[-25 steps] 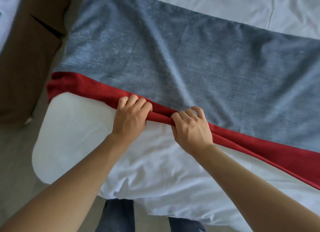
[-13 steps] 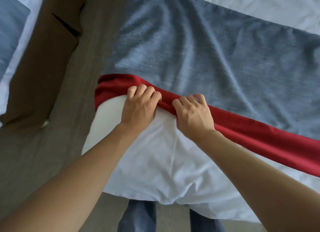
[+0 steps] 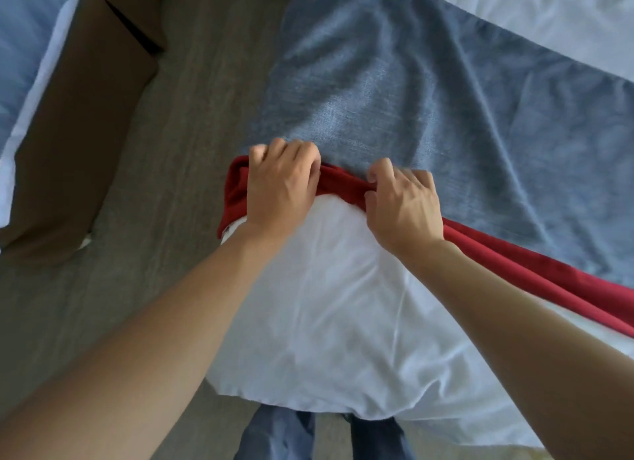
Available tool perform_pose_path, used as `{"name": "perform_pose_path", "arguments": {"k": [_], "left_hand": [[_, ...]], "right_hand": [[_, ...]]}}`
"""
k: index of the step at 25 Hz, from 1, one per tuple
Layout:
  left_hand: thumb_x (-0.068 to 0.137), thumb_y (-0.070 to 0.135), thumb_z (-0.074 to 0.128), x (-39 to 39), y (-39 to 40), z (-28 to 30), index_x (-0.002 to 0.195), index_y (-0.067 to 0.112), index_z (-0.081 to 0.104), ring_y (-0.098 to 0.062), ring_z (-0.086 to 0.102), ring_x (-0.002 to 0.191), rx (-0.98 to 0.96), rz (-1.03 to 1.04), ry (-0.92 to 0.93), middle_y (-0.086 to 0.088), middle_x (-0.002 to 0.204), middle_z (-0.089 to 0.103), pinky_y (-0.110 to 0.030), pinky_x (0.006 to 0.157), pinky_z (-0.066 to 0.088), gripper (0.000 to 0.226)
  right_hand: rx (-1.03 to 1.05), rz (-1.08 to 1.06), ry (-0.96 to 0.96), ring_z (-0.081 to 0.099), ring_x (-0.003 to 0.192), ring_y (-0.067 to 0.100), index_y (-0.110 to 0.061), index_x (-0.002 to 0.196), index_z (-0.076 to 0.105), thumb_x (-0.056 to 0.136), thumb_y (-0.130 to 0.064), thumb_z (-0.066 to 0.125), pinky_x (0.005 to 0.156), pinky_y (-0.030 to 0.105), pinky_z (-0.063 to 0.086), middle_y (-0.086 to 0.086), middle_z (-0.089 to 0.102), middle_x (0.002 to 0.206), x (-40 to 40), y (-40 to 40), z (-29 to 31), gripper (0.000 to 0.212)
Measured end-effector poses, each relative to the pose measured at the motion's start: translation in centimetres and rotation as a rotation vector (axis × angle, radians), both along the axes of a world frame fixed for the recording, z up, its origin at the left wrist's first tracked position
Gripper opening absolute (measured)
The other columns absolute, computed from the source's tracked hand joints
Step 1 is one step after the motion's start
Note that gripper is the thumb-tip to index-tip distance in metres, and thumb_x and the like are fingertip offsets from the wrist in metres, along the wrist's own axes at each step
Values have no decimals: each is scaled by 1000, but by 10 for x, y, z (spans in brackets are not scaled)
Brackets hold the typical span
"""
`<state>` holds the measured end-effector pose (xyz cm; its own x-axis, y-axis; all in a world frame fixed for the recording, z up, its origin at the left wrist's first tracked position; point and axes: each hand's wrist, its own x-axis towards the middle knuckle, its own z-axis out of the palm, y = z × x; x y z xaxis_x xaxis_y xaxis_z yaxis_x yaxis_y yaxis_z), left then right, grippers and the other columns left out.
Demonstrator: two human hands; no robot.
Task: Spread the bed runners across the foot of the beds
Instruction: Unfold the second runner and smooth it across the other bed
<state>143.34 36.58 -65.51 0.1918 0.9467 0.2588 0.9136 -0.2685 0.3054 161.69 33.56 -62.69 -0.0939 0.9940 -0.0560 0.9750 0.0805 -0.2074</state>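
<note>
the blue-grey bed runner [image 3: 429, 116] with its red border [image 3: 514, 271] lies across the white bed [image 3: 326, 305], near its corner. the left hand [image 3: 278, 188] and right hand [image 3: 404, 205], side by side, each curl their fingers round the bunched red border. grey floor [image 3: 192, 116] lies beside the bed.

A bed with a white sheet [image 3: 319, 308] fills the centre and right of the frame. A grey-blue runner [image 3: 429, 109] with a red border [image 3: 514, 271] lies across it. Grey floor [image 3: 192, 123] shows at left.
</note>
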Motion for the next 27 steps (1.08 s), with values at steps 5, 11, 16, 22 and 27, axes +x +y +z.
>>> {"name": "perform_pose_path", "arguments": {"k": [5, 11, 16, 22, 27], "left_hand": [[86, 18, 60, 6, 8, -14, 82, 24, 68, -25, 57, 88, 19, -119, 36, 7, 91, 64, -38, 77, 30, 11], [77, 37, 69, -18, -11, -20, 88, 24, 66, -24, 54, 113, -37, -184, 95, 5, 117, 64, -40, 86, 31, 18], [82, 25, 68, -24, -20, -17, 77, 23, 65, -25, 54, 116, -32, -176, 131, 5, 120, 64, -40, 86, 29, 6], [83, 29, 69, -50, -77, -9, 77, 24, 65, -26, 50, 125, -117, -100, 91, 2, 127, 60, -42, 92, 29, 9], [84, 23, 69, -59, -116, -7, 85, 24, 66, -26, 53, 113, -118, 23, 76, 3, 115, 61, -42, 86, 31, 4]], "right_hand": [[38, 133, -90, 56, 84, 32, -11, 82, 67, 79, -2, 60, 87, 43, 42, 7, 59, 92, 15, 3, -8, 12], [68, 158, -101, 58, 91, 30, -11, 88, 70, 82, -22, 65, 94, 42, 40, 6, 62, 101, 31, -13, -18, 13], [180, 155, -87, 57, 86, 30, -11, 81, 68, 92, -14, 55, 94, 42, 41, 6, 63, 96, 27, -23, -19, 18], [63, 268, -48, 57, 105, 32, -13, 96, 67, 81, -20, 66, 102, 45, 38, 10, 61, 119, 27, -65, -13, 16], [117, 228, -86, 56, 99, 32, -14, 98, 63, 78, -1, 62, 96, 42, 39, 9, 60, 114, 44, -85, -11, 24]]}}
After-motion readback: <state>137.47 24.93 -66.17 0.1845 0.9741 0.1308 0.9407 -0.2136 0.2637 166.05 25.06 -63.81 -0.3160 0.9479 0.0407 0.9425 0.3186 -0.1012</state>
